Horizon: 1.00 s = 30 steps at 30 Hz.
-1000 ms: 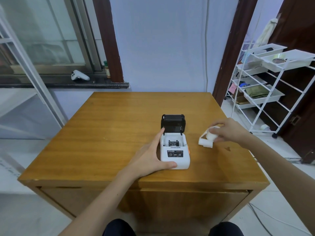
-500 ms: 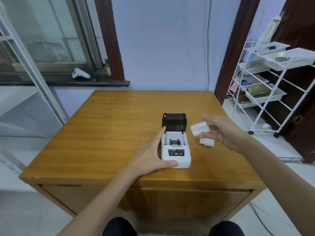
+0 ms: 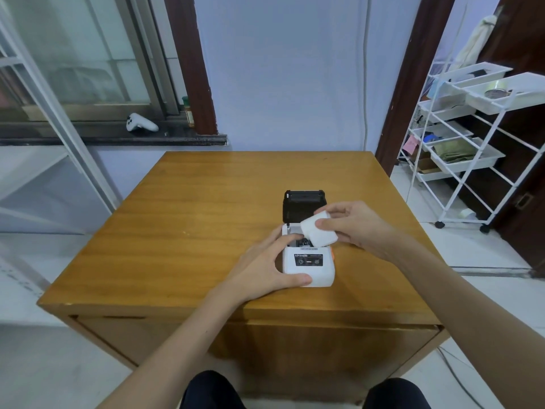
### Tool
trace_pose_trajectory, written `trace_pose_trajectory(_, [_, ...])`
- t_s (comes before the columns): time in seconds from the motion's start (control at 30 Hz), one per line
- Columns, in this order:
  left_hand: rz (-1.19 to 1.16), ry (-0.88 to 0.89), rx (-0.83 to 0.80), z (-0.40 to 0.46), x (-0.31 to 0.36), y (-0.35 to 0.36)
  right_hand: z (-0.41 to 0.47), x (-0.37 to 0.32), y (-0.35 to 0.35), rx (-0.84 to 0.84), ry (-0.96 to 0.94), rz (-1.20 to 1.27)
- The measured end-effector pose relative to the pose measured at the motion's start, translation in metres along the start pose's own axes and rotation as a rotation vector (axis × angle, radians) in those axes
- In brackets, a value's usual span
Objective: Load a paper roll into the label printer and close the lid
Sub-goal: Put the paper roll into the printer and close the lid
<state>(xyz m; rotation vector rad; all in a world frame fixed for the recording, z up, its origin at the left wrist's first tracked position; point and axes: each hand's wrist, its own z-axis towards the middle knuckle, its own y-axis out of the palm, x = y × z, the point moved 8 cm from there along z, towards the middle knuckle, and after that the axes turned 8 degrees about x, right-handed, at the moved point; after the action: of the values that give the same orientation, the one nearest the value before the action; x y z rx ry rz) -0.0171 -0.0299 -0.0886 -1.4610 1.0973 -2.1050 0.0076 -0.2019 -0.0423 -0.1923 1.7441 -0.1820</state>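
A small white label printer [image 3: 308, 268] sits on the wooden table [image 3: 188, 219], near its front edge. Its black lid [image 3: 303, 203] stands open at the back. My left hand [image 3: 262, 265] grips the printer's left side, thumb on the front corner and fingers at the rim of the paper bay. My right hand [image 3: 354, 225] holds a white paper roll [image 3: 317, 231] just above the open bay, partly covering it. The bay's inside is mostly hidden.
A white wire shelf cart [image 3: 472, 137] with trays stands at the right, beside a dark door frame. A window sill at the back left carries a white game controller [image 3: 140, 123]. My knees show below the table's front edge.
My right hand lifted the paper roll from the table at the right and carried it left, over the printer's open bay. My left hand stayed on the printer.
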Motion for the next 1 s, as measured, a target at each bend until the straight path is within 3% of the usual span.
trace_pose_trajectory(0.3, [0.017,-0.01,0.014,-0.002,0.005,-0.004,-0.003,-0.022,0.01,-0.112,-0.206,-0.371])
trace_pose_trajectory(0.5, [-0.001,0.003,0.029,-0.003,0.006,-0.006,-0.004,-0.023,0.01,-0.178,-0.241,-0.592])
trace_pose_trajectory(0.67, [0.001,-0.005,0.018,-0.001,0.004,-0.004,-0.004,-0.019,0.008,-0.186,-0.221,-0.54])
trace_pose_trajectory(0.83, [-0.003,-0.009,0.019,-0.001,0.003,-0.004,-0.007,-0.017,0.006,-0.167,-0.124,-0.148])
trace_pose_trajectory(1.0, [-0.006,-0.012,0.019,0.0,0.001,-0.002,-0.008,-0.004,0.013,-0.194,-0.091,-0.177])
